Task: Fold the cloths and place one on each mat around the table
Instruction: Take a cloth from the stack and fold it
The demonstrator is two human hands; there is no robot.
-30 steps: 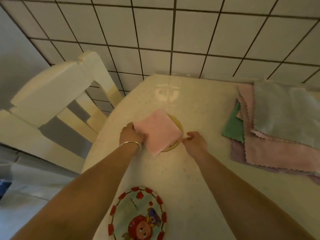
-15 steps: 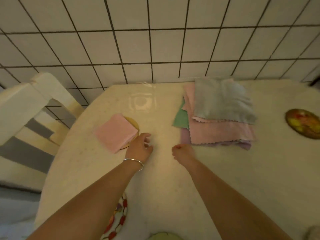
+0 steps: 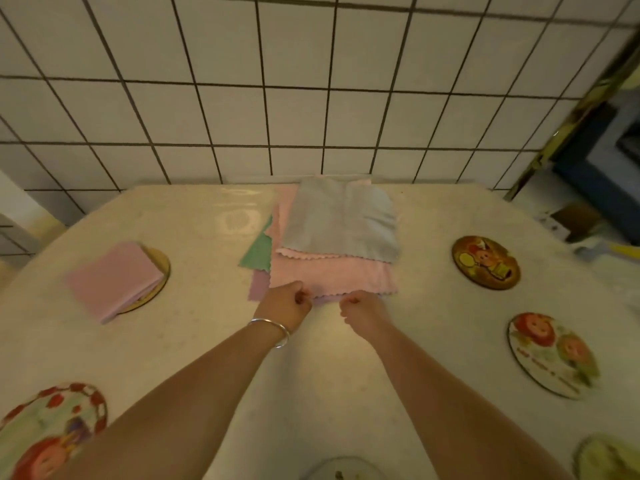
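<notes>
A stack of unfolded cloths (image 3: 332, 265) lies mid-worktop against the tiled wall (image 3: 311, 98): grey on top, pink beneath, green and lilac edges showing at its left. The left hand (image 3: 285, 304) and right hand (image 3: 363, 308) sit at its near edge, fingers curled; whether they pinch the cloth cannot be told. A folded pink cloth (image 3: 114, 280) rests on a round mat (image 3: 161, 271) at left. Other mats (image 3: 486, 262) ring the worktop (image 3: 346, 393).

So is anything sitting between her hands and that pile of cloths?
Nothing visible. The left hand and right hand are right at the near edge of the cloth pile, fingers curled. Whether they already pinch a cloth is unclear. Only bare table lies beneath the arms.
</notes>
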